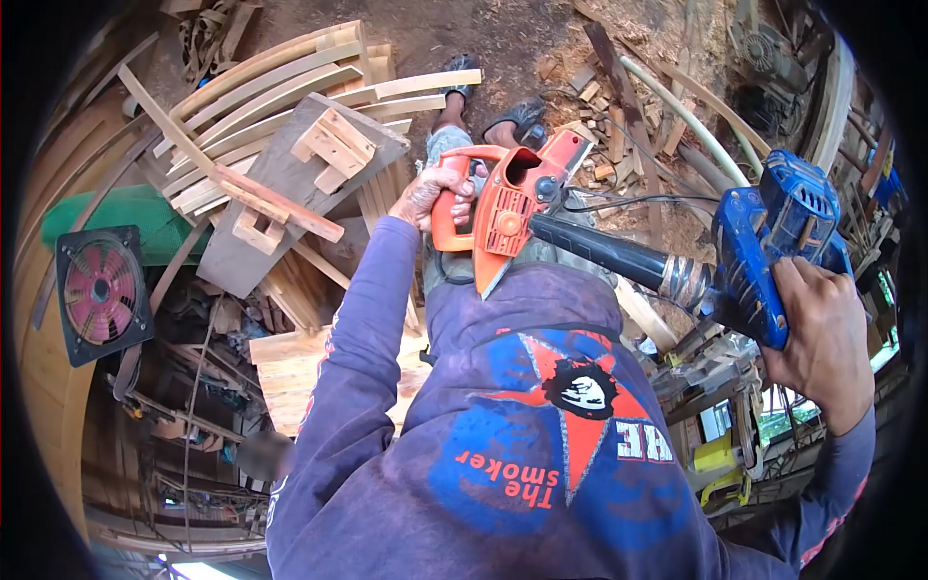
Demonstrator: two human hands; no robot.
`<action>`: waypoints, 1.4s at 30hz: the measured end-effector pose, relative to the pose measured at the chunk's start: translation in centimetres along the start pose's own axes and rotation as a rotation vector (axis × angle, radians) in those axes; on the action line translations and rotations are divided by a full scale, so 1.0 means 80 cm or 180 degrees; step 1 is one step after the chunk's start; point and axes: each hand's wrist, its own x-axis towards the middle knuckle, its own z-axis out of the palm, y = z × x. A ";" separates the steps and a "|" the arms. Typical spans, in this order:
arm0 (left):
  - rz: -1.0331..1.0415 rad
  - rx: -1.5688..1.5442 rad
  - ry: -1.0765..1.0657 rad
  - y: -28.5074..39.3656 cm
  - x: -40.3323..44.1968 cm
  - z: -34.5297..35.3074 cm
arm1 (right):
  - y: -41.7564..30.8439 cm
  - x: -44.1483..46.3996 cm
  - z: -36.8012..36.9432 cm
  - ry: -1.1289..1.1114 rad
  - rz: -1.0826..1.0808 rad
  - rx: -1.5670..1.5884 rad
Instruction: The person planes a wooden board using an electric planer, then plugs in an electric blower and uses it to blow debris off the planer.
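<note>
In front of my waist, my left hand (pixel 444 194) is wrapped around the rear handle of an orange electric planer (pixel 507 217), which is held tilted with its vented side facing up. My right hand (pixel 822 329) grips a blue blower (pixel 752 256) on the right. Its black nozzle tube (pixel 609 253), wrapped with brownish tape near the blower body, points left. The tube's tip is right at the planer's side; whether they touch, I cannot tell. Part of my right hand's grip is hidden behind the blower's handle.
Curved wood strips (pixel 271 92) are stacked at upper left beside a grey board (pixel 246 227) carrying wooden blocks. A red-bladed fan (pixel 100 290) stands at far left. Wood offcuts (pixel 609 135) and shavings cover the floor near my feet. A dark cord (pixel 638 201) runs behind the tube.
</note>
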 end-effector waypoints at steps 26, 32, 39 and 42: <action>0.0433 0.0865 0.0358 -0.011 0.010 0.110 | 0.080 -0.021 -0.015 -0.0315 0.0040 -0.0106; 0.0692 0.0745 0.0323 -0.012 0.000 0.113 | 0.095 -0.039 -0.007 -0.0264 -0.0023 0.0108; 0.0701 0.0896 0.0352 0.000 -0.002 0.120 | 0.102 -0.058 0.000 -0.0245 -0.0104 0.0363; 0.0712 0.0948 0.0367 0.006 -0.009 0.133 | 0.102 -0.065 0.008 -0.0181 -0.0041 0.0506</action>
